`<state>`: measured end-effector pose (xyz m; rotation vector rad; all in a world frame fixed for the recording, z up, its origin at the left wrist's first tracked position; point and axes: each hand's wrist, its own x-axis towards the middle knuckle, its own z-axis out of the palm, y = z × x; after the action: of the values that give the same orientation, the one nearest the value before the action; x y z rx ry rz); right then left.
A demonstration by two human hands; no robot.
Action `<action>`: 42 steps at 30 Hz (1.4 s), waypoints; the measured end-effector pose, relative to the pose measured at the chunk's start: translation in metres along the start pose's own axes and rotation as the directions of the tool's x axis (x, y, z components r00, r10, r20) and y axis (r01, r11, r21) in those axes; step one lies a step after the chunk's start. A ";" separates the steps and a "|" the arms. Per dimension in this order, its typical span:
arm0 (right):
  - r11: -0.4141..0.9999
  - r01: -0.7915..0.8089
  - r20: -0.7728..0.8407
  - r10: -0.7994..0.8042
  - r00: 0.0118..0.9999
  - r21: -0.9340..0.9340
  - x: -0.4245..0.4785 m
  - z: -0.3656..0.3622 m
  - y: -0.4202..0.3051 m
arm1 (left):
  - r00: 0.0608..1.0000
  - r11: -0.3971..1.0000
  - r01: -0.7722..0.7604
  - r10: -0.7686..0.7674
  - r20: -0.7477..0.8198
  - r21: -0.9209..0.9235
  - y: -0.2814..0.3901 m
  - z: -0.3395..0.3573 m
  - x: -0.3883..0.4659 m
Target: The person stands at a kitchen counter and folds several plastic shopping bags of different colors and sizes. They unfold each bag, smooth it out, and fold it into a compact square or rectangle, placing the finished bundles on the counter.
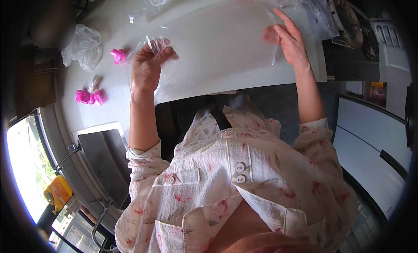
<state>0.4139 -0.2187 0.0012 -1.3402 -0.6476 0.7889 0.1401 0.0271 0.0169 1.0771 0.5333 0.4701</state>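
Observation:
A broad, clear plastic bag or sheet (215, 40) spans the space between my hands, above the pale worktop. My left hand (147, 65) pinches its bunched left end between thumb and fingers. At the opposite end is my right hand (290, 40), its index finger stretched out and its thumb by the film's edge. Its other fingers show hazily through the plastic; whether they grip it is unclear. Just left of my left hand lies a pink plastic bundle (119, 56), with clear film beside it.
More pink bundles (88, 96) and a crumpled clear bag (83, 47) lie on the worktop (114, 84) at left. Clear plastic (315, 17) sits by a gas hob (349, 24) at right. A sink (103, 158) with a tap (101, 213) is at lower left.

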 end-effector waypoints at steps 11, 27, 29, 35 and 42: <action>0.999 -0.023 0.161 0.027 0.987 -0.029 -0.002 0.011 -0.005 | 0.938 0.900 -0.320 0.345 -0.037 0.295 0.010 0.000 -0.019; 0.833 0.093 0.175 0.005 0.985 -0.545 -0.028 0.010 -0.043 | 0.868 0.160 -0.309 0.451 0.209 0.937 0.042 0.002 -0.046; 0.962 0.076 0.142 -0.039 0.989 -0.264 -0.029 0.006 -0.039 | 0.868 0.364 -0.415 0.432 0.243 0.834 0.048 0.003 -0.048; 0.964 -0.253 0.111 0.244 0.964 0.081 -0.034 0.026 -0.013 | 0.993 0.824 -0.116 0.097 0.064 0.555 0.018 -0.015 -0.032; 0.867 -0.485 0.111 0.474 0.874 0.113 -0.032 0.011 0.027 | 0.937 0.876 0.312 -0.349 0.035 0.368 -0.013 -0.043 -0.018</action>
<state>0.3834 -0.2364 -0.0232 -1.3631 -0.3078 1.2737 0.1009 0.0414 -0.0078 1.3180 0.7170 0.0111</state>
